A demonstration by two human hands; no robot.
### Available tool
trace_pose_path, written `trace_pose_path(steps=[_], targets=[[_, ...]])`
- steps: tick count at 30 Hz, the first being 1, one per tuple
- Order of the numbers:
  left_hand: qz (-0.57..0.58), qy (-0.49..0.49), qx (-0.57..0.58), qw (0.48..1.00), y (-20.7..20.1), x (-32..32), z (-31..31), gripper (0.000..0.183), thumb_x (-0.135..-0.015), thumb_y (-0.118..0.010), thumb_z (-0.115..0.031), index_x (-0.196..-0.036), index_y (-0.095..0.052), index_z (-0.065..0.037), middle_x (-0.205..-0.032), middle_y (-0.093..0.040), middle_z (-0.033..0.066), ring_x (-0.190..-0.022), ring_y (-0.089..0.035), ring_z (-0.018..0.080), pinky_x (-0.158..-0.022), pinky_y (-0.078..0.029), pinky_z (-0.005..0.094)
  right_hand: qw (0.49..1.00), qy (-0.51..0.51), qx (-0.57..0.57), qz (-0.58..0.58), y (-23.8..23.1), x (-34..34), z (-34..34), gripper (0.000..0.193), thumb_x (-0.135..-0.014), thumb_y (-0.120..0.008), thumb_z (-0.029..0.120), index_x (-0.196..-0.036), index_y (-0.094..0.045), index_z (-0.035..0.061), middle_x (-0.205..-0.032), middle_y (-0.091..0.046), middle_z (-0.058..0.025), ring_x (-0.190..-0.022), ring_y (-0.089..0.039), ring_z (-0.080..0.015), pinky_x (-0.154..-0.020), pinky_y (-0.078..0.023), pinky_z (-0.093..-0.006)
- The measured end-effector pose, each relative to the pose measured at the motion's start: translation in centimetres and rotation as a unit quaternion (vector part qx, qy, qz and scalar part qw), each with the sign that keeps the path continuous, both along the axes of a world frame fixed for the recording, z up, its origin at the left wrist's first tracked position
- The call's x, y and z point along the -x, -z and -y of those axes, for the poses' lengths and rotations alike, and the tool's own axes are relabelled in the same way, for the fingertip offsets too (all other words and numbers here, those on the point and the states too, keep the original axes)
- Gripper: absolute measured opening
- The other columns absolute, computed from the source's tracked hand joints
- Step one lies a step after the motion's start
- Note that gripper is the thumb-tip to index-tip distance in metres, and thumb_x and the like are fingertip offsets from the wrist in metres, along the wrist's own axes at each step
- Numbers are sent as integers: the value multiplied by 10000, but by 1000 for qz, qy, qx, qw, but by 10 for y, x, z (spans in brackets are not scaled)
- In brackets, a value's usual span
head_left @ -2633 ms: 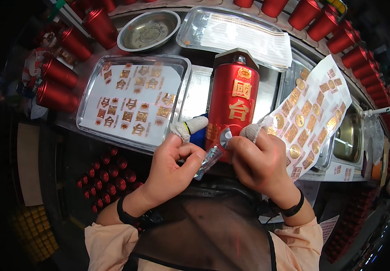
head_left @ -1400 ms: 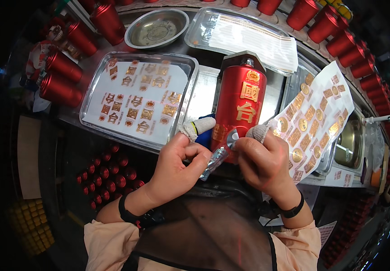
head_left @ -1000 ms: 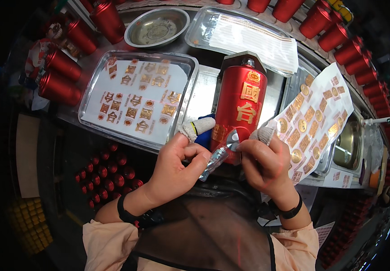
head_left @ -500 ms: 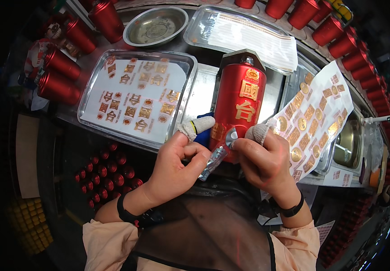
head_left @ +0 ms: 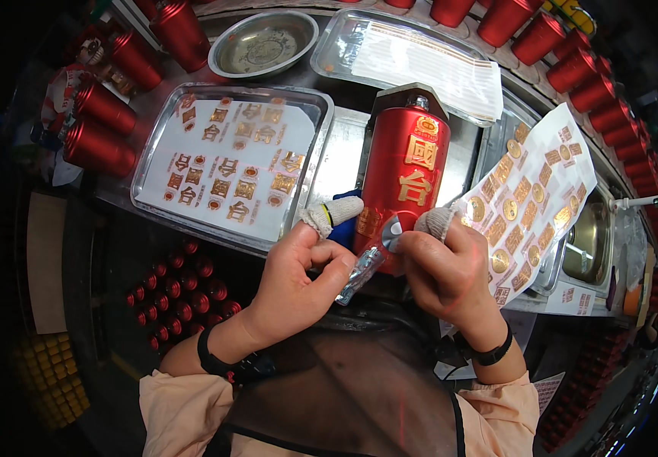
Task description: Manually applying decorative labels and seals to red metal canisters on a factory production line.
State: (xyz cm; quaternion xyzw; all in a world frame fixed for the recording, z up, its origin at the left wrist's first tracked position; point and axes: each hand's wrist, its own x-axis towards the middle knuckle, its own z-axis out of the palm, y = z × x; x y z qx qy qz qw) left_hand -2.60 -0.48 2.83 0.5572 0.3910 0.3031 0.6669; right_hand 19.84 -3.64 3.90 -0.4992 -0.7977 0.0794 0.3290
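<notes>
A red bottle (head_left: pixel 403 156) with raised gold characters lies in front of me, neck pointing away, in a dark angular holder (head_left: pixel 390 97). My left hand (head_left: pixel 298 274) is at its lower left. Its cloth-covered index finger (head_left: pixel 338 213) reaches the bottle's side, and its thumb pinches a clear film strip (head_left: pixel 361 276) against the fingers. At the lower right of the bottle, my right hand (head_left: pixel 451 266) is closed, its index finger in a cloth cot (head_left: pixel 435 222). A round grey-and-white patch (head_left: pixel 393 231) shows beside its fingertips. Whatever the right fingers pinch is hidden.
A metal tray (head_left: pixel 140 183) with a sheet of gold stickers stands left. Another gold sticker sheet (head_left: pixel 531 206) slopes at right, near a basin (head_left: pixel 589 251). Behind are a metal bowl (head_left: pixel 222 46) and a tray of white strips (head_left: pixel 428 68). Red bottles (head_left: pixel 538 38) line the far rim.
The row of red bottles at the far right has shifted along its curved track. Both my hands and the bottle before me have barely moved.
</notes>
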Motion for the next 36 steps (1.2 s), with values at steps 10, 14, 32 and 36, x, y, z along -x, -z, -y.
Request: trace_pose_path(steps=[10,14,32,36], targets=[[-12,-20,17,1000,0,0,1,534,-943,-555,29,-1451,-390,25,-892,-634,3,-782,-552,14,-718,-431,168,985,105,48,-127,-4,6,7,129,-767,-645,-7,-882,-646,53,-767,-633,-86,-640,-608,-264,-580,-479,-359],[17,-12,25,999,-5,-1,1,498,-939,-562,24,-1412,-406,54,-900,-653,35,-796,-570,22,-718,-455,191,987,112,46,-108,-10,14,8,133,-747,-693,7,-857,-634,53,-773,-640,-59,-620,-595,-216,-565,-467,-331],[16,-11,28,999,-4,-4,2,559,-943,-544,44,-1473,-375,-5,-884,-625,-8,-756,-511,-2,-678,-402,160,980,198,21,26,-11,32,-2,211,-721,-705,120,-863,-564,54,-692,-536,-110,-507,-575,-288,-442,-464,-400],[23,-9,31,999,-3,-3,3,558,-943,-542,47,-1473,-376,-7,-885,-628,-7,-759,-515,-2,-677,-403,162,978,207,-2,30,-9,31,-2,170,-724,-699,94,-826,-569,57,-654,-525,-103,-506,-569,-287,-451,-466,-400]])
